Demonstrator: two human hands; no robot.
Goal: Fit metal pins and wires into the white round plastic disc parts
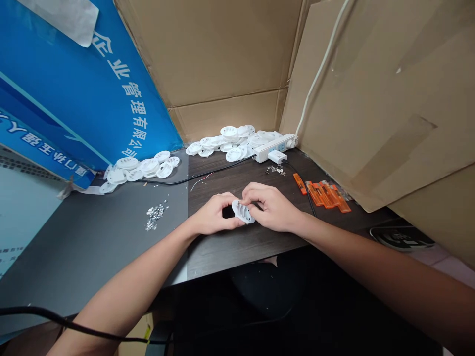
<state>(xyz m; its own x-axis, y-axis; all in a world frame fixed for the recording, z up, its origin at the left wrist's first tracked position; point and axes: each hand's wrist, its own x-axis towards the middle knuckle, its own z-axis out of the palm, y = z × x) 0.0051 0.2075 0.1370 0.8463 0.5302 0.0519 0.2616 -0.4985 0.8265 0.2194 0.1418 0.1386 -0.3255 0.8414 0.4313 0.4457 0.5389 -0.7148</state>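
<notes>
Between my hands, just over the near part of the dark table, is a round white plastic disc (242, 212) with slots or raised parts on its face. It is tilted. My left hand (216, 213) grips its left edge, thumb below and fingers above. My right hand (272, 207) is closed at its upper right, the fingertips pinched against its face; whether a small part sits between them I cannot make out. To the left lies a pile of small shiny metal pieces (156, 215). A smaller scatter of metal pieces (276, 170) lies beyond my right hand.
Similar white discs are heaped at the back left (128, 165) and back middle (230, 141). A white power strip (276, 147) holds a plugged adapter (277, 156). Orange packets (326, 194) lie right. A black cable (200, 175) crosses the table (222, 252); cardboard walls (222, 54) stand behind.
</notes>
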